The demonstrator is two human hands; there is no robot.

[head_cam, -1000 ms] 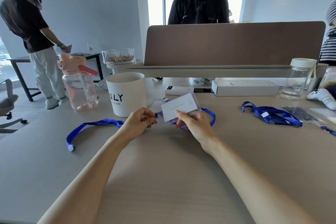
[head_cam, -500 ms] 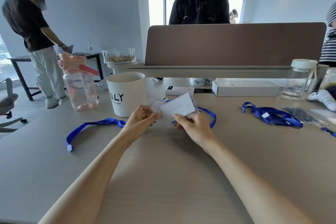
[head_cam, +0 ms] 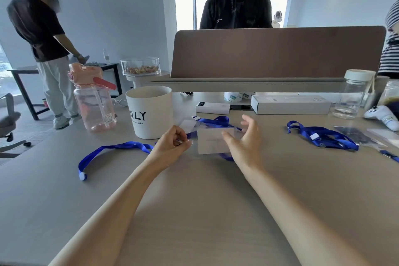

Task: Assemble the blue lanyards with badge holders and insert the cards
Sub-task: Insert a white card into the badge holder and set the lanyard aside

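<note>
On the desk (head_cam: 194, 211), from the left: pink water bottle (head_cam: 95, 101), white cup (head_cam: 151, 112), and in front of them a blue lanyard (head_cam: 114, 148) lying loose, trailing rightward behind the hands.

Left grip (head_cam: 172, 144) clenched in a pinch on the left edge of the clear badge holder (head_cam: 194, 147). White card (head_cam: 212, 140) lying across the holder, seemingly most of the way into the sleeve; fully seated or not, hard to tell through clear plastic. Right grip (head_cam: 244, 138) released, fingers spread, thumb at the card's right edge; touching or just clear of it, cannot tell.

Further right, well apart from the hands: a bundle of more lanyards (head_cam: 321, 135), untouched, beside clear packets (head_cam: 354, 136).

Step in hand, judging by this: card insertion on the first holder, near its end. Next move likely calls for pressing the card home from the right with the pinch steadying the holder, then checking the lanyard's clip on the holder.
</note>
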